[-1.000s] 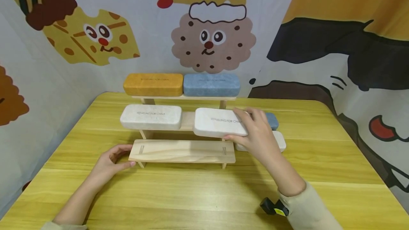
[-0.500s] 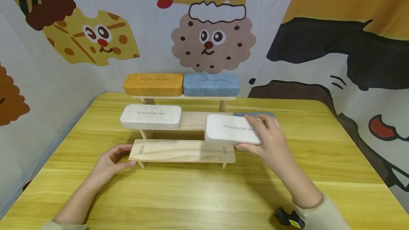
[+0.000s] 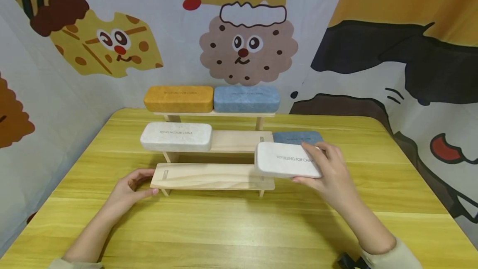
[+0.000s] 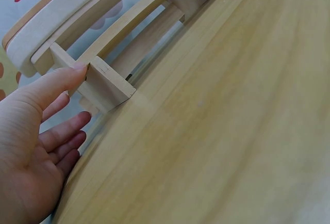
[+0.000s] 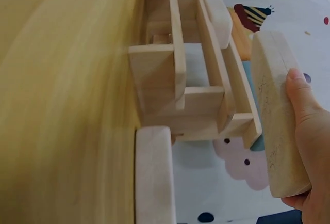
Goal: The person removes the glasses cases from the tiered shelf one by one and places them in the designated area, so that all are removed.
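Note:
My right hand (image 3: 334, 173) grips the right end of a white glasses case (image 3: 285, 159), holding it in the air over the right end of the bottom shelf. A printed line of lettering runs across its top. My left hand (image 3: 128, 192) holds the left end of the three-tier wooden display stand (image 3: 213, 176), thumb at the front corner of the lowest shelf; in the left wrist view the other fingers (image 4: 64, 133) curve loosely behind. Another white glasses case (image 3: 176, 136) lies on the middle tier's left half. An orange glasses case (image 3: 179, 99) and a light blue one (image 3: 246, 99) fill the top tier.
On the table right of the stand lies a darker blue glasses case (image 3: 296, 137). A pale glasses case (image 5: 154, 177) beside the stand shows in the right wrist view, hidden in the head view. A cartoon-printed cloth (image 3: 179, 45) hangs behind the yellow wooden table (image 3: 224, 227).
My right hand has moved the white glasses case off the middle tier's right half, rightward and toward me. The left hand and the stand have stayed in place.

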`<state>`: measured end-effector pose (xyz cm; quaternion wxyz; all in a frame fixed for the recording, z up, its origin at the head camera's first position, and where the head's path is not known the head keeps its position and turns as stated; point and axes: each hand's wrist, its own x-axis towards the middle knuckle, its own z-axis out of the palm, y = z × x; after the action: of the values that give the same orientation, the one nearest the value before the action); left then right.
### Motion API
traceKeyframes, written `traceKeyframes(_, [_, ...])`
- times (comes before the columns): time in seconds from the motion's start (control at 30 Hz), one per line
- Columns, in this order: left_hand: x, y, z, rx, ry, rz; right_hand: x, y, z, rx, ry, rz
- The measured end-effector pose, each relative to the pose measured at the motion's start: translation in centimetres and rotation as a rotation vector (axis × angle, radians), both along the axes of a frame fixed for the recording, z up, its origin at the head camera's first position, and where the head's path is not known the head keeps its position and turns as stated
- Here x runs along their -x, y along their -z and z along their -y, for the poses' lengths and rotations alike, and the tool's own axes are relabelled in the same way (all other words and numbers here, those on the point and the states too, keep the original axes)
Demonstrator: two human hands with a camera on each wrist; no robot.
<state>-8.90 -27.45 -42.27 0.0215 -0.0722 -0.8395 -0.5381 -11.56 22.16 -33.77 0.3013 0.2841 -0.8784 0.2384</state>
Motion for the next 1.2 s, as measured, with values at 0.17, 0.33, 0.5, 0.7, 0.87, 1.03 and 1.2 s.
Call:
traceKeyframes(0.17, [0.0, 0.0, 0.0, -0.002, -0.002, 0.007, -0.4, 0.5, -1.2, -0.002, 0.015, 0.031])
traceKeyframes(0.33, [0.0, 0.0, 0.0, -0.005, -0.004, 0.010, -0.5, 1.1, -2.4, -0.008, 0.031, 0.049])
traceKeyframes(0.5, [0.0, 0.0, 0.1, -0.011, -0.002, 0.018, -0.6, 1.8, -3.4, -0.024, 0.043, 0.030])
traceKeyframes(0.7, [0.0, 0.1, 0.1, -0.005, -0.004, 0.011, -1.0, 2.5, -4.5, -0.038, 0.040, 0.046])
traceKeyframes(0.87, [0.1, 0.1, 0.1, -0.012, -0.003, 0.009, -1.3, 2.9, -5.3, -0.058, 0.048, 0.078])
traceKeyframes(1.03, [0.1, 0.1, 0.1, -0.014, -0.006, 0.020, -1.4, 3.5, -6.1, -0.087, 0.063, 0.115])
traceKeyframes(1.2, [0.0, 0.1, 0.1, -0.020, -0.007, 0.028, -1.4, 4.1, -6.5, -0.121, 0.054, 0.120])
